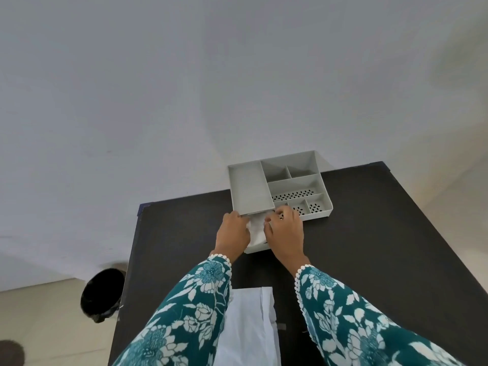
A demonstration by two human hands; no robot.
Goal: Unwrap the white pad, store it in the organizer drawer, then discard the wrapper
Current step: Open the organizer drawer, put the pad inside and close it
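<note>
Head view — both hands' fingers (272, 220) pressing white pad (257, 231) into open organizer drawer (254, 249).

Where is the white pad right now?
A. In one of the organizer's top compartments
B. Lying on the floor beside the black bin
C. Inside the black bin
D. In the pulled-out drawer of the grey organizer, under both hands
D: the white pad lies in the open drawer of the grey organizer, with the left hand and right hand pressing on it.
</note>
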